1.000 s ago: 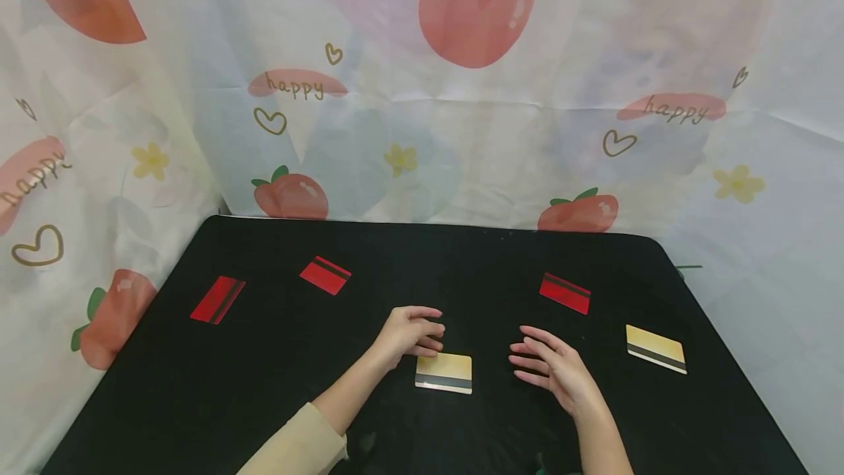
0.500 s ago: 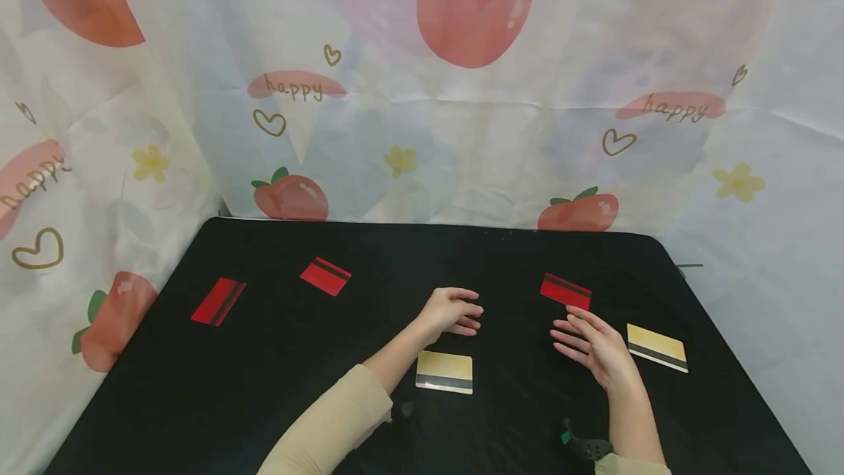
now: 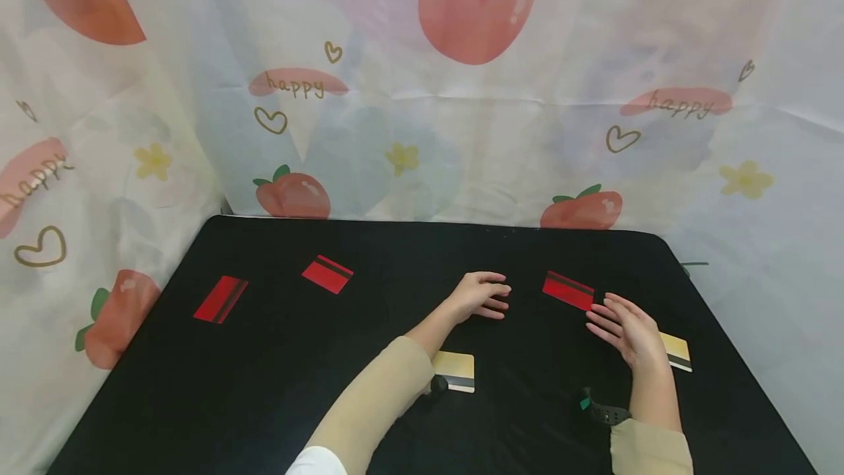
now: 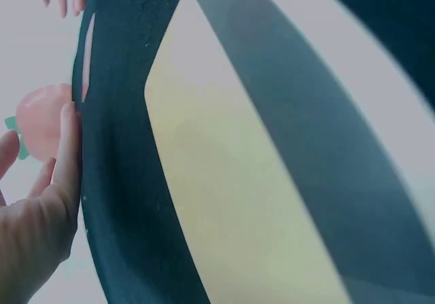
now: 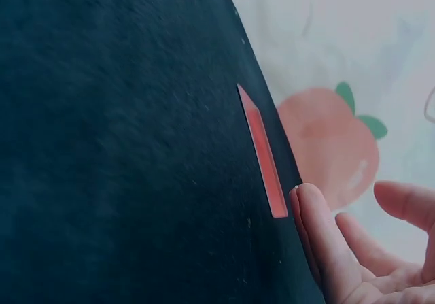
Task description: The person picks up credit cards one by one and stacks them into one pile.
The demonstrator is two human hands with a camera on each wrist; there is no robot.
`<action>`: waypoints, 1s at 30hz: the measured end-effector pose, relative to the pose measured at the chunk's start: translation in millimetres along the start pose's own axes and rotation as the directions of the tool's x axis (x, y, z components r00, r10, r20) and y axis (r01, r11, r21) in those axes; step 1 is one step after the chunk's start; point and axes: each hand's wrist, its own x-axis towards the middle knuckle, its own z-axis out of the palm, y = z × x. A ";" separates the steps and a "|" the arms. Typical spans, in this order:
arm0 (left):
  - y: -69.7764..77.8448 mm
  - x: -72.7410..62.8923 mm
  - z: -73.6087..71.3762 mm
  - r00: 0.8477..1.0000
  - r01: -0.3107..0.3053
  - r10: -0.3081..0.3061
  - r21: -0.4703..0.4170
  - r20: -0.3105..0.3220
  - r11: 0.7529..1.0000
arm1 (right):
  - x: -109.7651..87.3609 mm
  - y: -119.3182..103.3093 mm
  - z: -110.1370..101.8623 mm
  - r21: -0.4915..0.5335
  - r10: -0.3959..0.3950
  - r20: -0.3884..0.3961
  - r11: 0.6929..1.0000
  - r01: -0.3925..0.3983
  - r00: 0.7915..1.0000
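Head view: the left hand extends above the counter, the right hand beside a red card; both have loosely extended fingers, holding nothing. The left sleeve partly covers a gold card. Left wrist: the gold card unobstructed, though cropped. Right wrist: a gap between fingertips and red card.

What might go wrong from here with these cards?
The left sleeve overlaps the middle gold card in the head view; lowering it might drag that card. The right hand is close to the right red card and could nudge it. That hand hides part of the right gold card, so a bump might go unseen.
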 end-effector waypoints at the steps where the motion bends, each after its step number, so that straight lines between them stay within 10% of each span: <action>1: -0.5 3.1 2.1 1.000 0.001 -0.001 0.001 0.000 1.000 | 1.8 -0.9 -1.6 -0.001 -0.001 -0.005 1.000 0.001 1.000; 19: -1.8 31.4 44.7 0.997 0.033 -0.045 -0.175 -0.067 0.984 | 29.4 -12.2 -24.6 -0.072 0.028 -0.045 0.997 -0.031 0.999; 30: -5.4 35.0 67.0 0.994 0.031 -0.051 -0.202 -0.097 0.979 | 37.1 -17.0 -29.2 -0.110 0.070 0.062 0.992 -0.063 0.996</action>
